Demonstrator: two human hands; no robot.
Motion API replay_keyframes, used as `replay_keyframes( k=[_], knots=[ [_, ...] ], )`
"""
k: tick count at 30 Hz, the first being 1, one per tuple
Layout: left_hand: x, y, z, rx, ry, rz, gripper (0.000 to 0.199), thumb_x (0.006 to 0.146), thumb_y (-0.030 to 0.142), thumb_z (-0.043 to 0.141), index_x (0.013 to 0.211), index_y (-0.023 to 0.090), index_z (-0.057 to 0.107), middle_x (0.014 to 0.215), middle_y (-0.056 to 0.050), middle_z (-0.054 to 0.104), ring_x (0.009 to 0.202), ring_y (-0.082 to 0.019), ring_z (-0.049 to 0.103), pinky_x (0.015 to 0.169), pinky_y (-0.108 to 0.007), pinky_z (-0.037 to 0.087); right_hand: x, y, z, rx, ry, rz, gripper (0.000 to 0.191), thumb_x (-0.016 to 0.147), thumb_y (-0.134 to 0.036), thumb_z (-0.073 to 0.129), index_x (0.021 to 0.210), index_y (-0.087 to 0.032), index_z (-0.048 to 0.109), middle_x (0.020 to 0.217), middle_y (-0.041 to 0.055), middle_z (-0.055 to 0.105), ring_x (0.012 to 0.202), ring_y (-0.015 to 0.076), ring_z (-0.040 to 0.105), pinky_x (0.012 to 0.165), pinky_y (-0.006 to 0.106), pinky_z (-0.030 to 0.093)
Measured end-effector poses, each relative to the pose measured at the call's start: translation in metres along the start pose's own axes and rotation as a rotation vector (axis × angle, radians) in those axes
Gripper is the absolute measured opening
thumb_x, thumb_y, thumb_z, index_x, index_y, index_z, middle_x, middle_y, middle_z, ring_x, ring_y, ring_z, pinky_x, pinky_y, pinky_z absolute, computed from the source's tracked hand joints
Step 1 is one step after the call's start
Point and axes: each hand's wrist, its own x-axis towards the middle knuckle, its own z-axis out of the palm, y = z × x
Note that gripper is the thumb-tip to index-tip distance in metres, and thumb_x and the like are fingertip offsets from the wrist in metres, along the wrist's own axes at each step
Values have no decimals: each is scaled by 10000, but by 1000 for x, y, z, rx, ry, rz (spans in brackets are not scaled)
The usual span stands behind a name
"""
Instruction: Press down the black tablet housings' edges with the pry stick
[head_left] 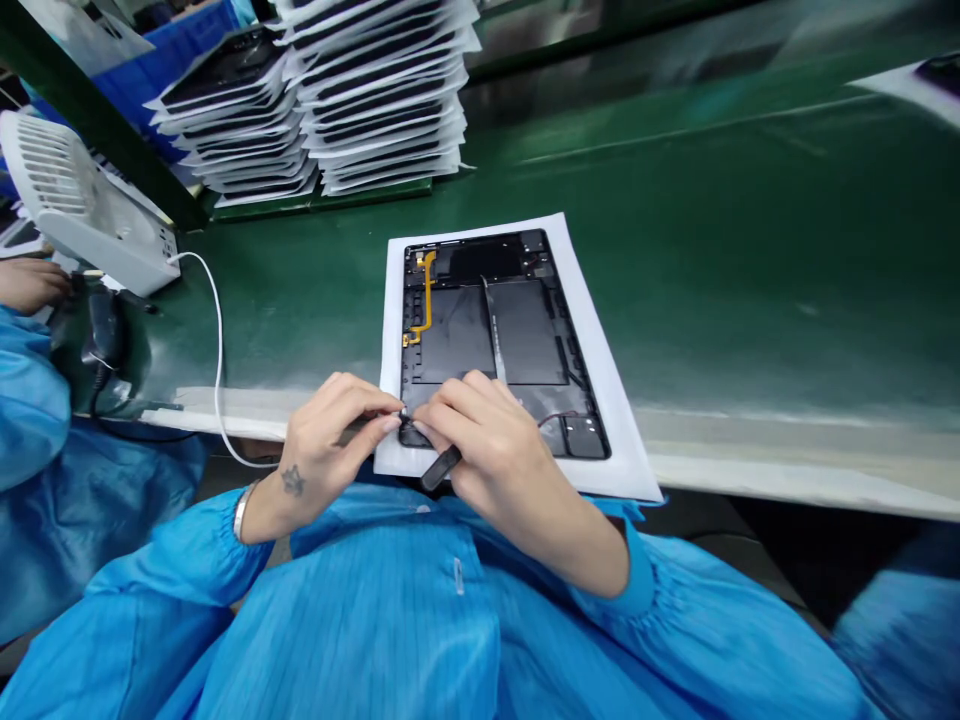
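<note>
A black tablet housing [491, 330] with its inside facing up lies on a white sheet [611, 385] at the table's front edge. An orange flex cable [428, 295] runs down its upper left side. At the housing's lower left corner my left hand [330, 440] pinches with thumb and forefinger; whatever is between the fingertips is too small to name. Close beside it, my right hand [487, 435] has its fingers closed round a black-handled tool [441, 467], its fingertips at the same corner.
Tall stacks of dark panels between white sheets [382, 100] [240, 120] stand at the back left. A white fan [90, 200] with a white cable [220, 350] is at the left, near another person's hand [34, 284]. Another white sheet [900, 88] lies far right.
</note>
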Motion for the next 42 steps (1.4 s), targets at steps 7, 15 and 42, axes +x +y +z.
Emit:
replay_keyframes(
  k=[7,15,42],
  knots=[
    [2,1,8,23,26,60,56,964,149,641,1001,186,661,863,-38,715,784,-148,645,695,-294,520,2,0,-1,43,-8,15,286,777,81,428,751,-194,501,793,24,532,752,180,403,659,325,280],
    [5,0,7,78,3,94,65,975,126,608,955,178,641,834,-33,695,758,-142,615,703,-284,497,1,0,-1,-68,55,-40,288,841,70,424,842,-152,607,837,52,582,751,190,411,651,337,313],
    [-10,-9,-8,373,-86,296,245,915,74,672,1156,114,653,942,-94,707,841,-180,612,770,-323,534,-12,6,-8,-246,-26,-283,326,1034,-108,382,1048,-76,706,940,102,689,792,211,455,672,355,327]
  ],
)
